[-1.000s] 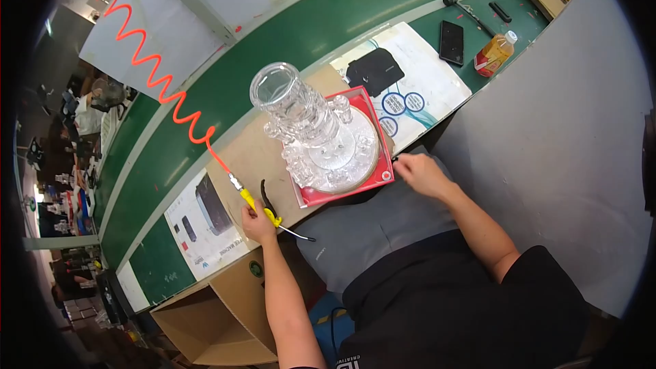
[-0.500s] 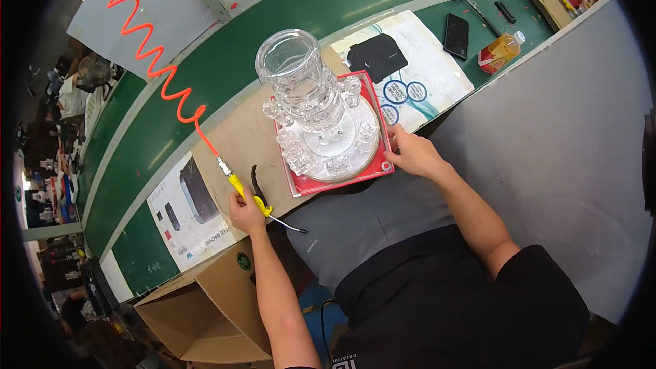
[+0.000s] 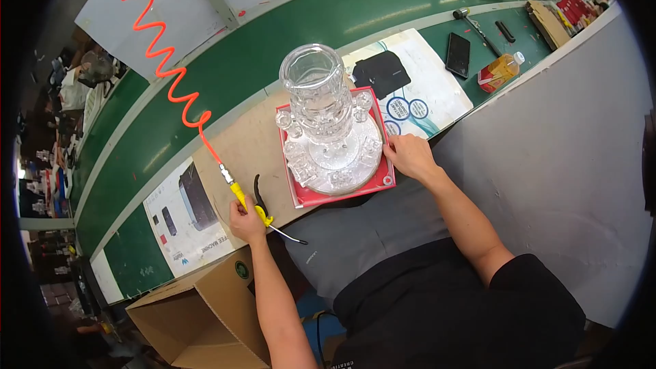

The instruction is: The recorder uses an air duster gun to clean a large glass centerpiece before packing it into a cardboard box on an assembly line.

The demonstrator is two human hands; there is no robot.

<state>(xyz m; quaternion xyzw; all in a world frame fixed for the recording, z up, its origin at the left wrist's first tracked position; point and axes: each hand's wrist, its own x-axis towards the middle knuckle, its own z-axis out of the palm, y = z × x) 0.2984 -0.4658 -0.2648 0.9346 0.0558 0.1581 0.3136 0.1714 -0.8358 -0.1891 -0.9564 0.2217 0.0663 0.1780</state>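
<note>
My left hand (image 3: pixel 247 221) is closed around a yellow air blow gun (image 3: pixel 238 192), whose thin bent nozzle points right, past the bench edge. A coiled orange air hose (image 3: pixel 179 98) runs from its back end to the upper left. A clear plastic assembly (image 3: pixel 318 106) stands in a shallow red tray (image 3: pixel 331 199) before me: a hollow cylinder, open on top, rises from a round glittery base with small clear parts around it. At the tray's right side my right hand (image 3: pixel 411 155) grips the rim; its fingertips are partly hidden.
Flattened printed cartons (image 3: pixel 437 82) cover parts of the green bench (image 3: pixel 253 48). A black pouch (image 3: pixel 381 74), a phone (image 3: pixel 458 55), a hammer-like tool (image 3: pixel 482 32) and a drink bottle (image 3: pixel 499 73) lie farther right. Below the left bench edge sits an open cardboard box (image 3: pixel 198 318).
The red tray and its clear assembly have turned slightly clockwise, with my right hand still at the rim. The whole view has shifted a little. My left hand keeps the blow gun.
</note>
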